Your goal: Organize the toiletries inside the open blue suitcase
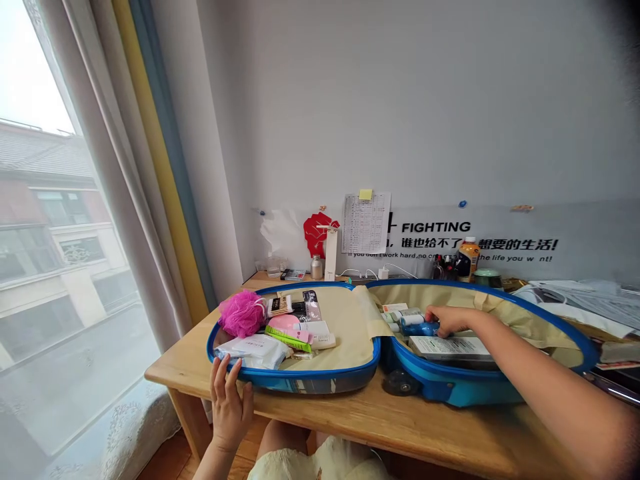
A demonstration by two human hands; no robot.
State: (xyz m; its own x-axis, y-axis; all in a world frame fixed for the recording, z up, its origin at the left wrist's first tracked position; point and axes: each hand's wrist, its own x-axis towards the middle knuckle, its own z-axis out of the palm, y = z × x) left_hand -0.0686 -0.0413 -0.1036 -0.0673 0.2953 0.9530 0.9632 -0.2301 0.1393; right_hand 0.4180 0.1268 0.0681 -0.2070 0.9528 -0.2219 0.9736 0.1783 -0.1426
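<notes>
At lower left of the frame, we see the left hand [230,403], fingers spread against the rim of an open suitcase [345,382], grasping nothing. Centre-left, the left shell [347,320] already carries a pink puff [243,315], a white packet [255,351], cotton swabs [279,306] and a green packet [287,338], beside bare lining. Right of centre, the right shell [430,387] holds small bottles [413,315], a blue item [419,329] and a flat white box [450,347]. There the right hand [447,321] curls against the blue item; its fingertips being hidden, we cannot tell whether it grips. We judge the handling part-way, with both shells unclosed. Behind, wall lettering [435,227] reads "FIGHTING" above "想要的生活!"; package labels are too small for us to read.
</notes>
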